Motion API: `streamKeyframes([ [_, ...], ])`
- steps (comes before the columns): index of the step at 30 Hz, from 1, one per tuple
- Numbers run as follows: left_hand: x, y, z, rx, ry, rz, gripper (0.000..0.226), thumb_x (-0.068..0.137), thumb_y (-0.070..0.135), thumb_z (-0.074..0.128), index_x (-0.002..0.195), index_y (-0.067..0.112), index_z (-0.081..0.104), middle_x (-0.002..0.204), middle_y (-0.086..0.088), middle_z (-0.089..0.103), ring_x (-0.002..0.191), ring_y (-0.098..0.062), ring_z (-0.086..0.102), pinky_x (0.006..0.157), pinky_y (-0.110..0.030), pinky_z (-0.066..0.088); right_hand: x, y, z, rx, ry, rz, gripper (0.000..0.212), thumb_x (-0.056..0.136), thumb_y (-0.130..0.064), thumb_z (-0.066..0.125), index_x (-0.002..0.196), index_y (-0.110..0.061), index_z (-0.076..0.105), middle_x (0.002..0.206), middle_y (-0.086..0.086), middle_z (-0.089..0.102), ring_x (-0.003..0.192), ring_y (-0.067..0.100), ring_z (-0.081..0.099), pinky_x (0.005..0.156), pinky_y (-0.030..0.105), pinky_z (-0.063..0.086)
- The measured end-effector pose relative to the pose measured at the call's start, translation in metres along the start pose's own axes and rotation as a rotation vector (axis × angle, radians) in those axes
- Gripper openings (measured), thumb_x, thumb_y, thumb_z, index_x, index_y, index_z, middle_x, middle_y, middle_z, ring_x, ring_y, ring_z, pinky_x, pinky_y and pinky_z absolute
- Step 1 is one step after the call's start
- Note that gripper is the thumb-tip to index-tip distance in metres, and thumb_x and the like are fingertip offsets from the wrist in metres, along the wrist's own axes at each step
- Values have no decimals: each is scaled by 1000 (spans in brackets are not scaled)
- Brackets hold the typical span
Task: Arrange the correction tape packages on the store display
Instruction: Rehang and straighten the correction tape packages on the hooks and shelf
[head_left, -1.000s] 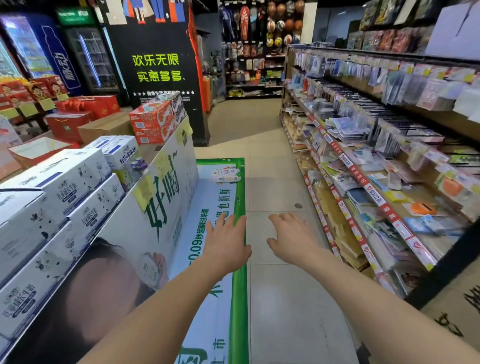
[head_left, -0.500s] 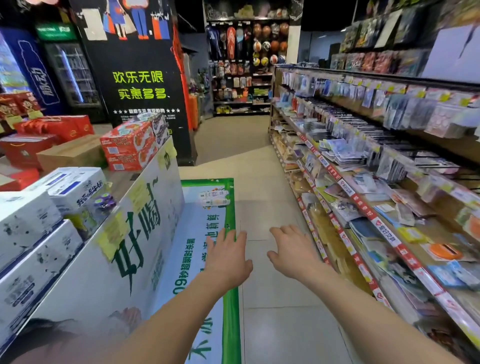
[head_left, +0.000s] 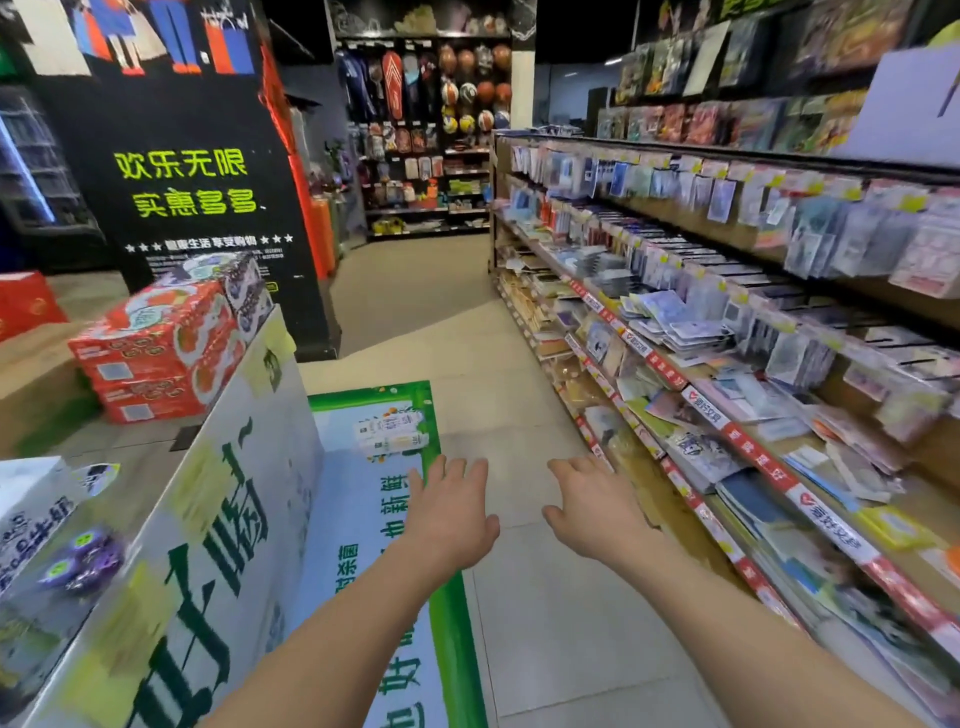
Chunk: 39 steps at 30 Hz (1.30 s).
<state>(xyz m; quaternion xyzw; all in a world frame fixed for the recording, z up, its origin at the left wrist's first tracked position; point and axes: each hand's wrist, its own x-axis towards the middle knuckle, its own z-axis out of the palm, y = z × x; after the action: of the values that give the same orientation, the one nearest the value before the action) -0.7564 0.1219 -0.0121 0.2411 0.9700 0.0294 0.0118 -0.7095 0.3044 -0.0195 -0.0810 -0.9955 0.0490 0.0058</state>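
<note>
Red cartons (head_left: 156, 348) are looming nearer than 1 second ago. Left hand (head_left: 449, 519) and right hand (head_left: 592, 514) are hovering over the floor (head_left: 545, 649), fingers spread, holding nothing. Stationery is crowding the shelves (head_left: 670, 371) at right; which items are the correction tape packages, I cannot tell.

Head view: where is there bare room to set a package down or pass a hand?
Bare: the aisle floor between the green floor banner and the stationery shelves, ahead of the open left hand and right hand; also the tan display top between the red cartons and the white carton. Crowded: every visible shelf tier, packets overlapping.
</note>
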Motion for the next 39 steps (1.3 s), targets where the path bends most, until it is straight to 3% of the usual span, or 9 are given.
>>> streamKeyframes([
  [11, 241, -48, 11, -13, -18, 1, 69, 94, 45, 49, 152, 19, 23, 152, -7, 33, 144, -30, 21, 115, -54, 16, 253, 30, 11, 19, -9, -1, 58, 96, -43, 54, 149, -22, 42, 147, 4, 52, 140, 28, 41, 104, 43, 41],
  [22, 428, -118, -8, -29, -32, -54, 73, 96, 45, 47, 156, 19, 14, 160, -8, 21, 150, -32, 9, 119, -58, 6, 460, 15, 6, 29, -32, -59, 57, 97, -43, 54, 149, -21, 43, 148, 5, 51, 142, 28, 39, 107, 44, 42],
  [29, 542, -168, 12, -23, -8, -8, 71, 95, 45, 48, 154, 19, 17, 158, -8, 24, 148, -32, 11, 117, -57, 10, 574, 6, 25, 2, -31, -4, 58, 97, -43, 54, 149, -22, 41, 147, 3, 51, 143, 26, 36, 111, 47, 38],
  [36, 686, -242, 2, -20, 31, 75, 73, 95, 45, 48, 155, 19, 16, 159, -8, 24, 148, -31, 12, 119, -57, 11, 720, -15, 28, 57, -1, 83, 61, 99, -41, 54, 154, -21, 37, 154, 3, 46, 147, 25, 32, 113, 39, 39],
  [39, 742, -272, -5, -1, 15, 111, 72, 95, 44, 49, 155, 19, 17, 157, -8, 26, 148, -31, 12, 118, -57, 11, 774, -25, 27, 65, -3, 132, 60, 98, -42, 55, 153, -22, 38, 154, 3, 47, 147, 25, 34, 115, 44, 37],
])
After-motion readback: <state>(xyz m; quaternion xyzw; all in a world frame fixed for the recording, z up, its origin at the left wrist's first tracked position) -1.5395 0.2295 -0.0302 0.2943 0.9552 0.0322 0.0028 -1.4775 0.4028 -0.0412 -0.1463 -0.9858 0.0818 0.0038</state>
